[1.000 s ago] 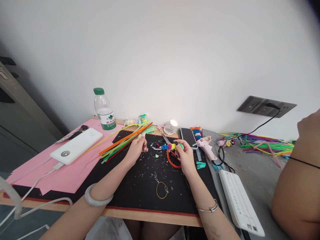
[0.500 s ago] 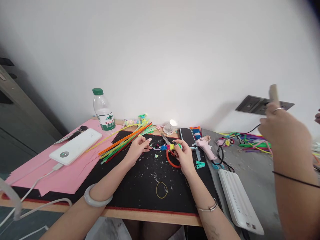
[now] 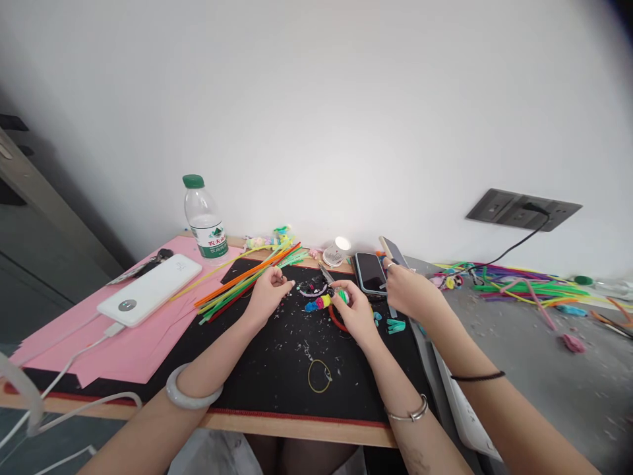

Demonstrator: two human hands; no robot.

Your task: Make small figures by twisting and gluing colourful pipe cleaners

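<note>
My right hand (image 3: 355, 315) is closed on a fuzzy pipe-cleaner piece (image 3: 319, 303) banded in blue, pink and yellow, with green and white at the fingers. To its left, apart from the piece, my left hand (image 3: 268, 297) has its fingers curled and pinched; whatever it holds is too small to name. Between the hands, scissors (image 3: 341, 319) with red-orange handles lie on the black mat (image 3: 277, 369), partly covered by my right hand. A thin pale cord-like loop (image 3: 310, 294) lies behind the piece.
Another person's hand (image 3: 418, 297) reaches in from the right, holding a flat slab-like object (image 3: 394, 251). Colourful pipe cleaners (image 3: 247, 285), a water bottle (image 3: 205, 221), a white power bank (image 3: 151, 290), a paper cup (image 3: 337, 252) and a phone (image 3: 370, 272) surround the mat.
The other person's hand has come down from the wall socket toward the phone, covering the pink glue gun. The banded piece now tilts down leftward; my left hand has shifted slightly left.
</note>
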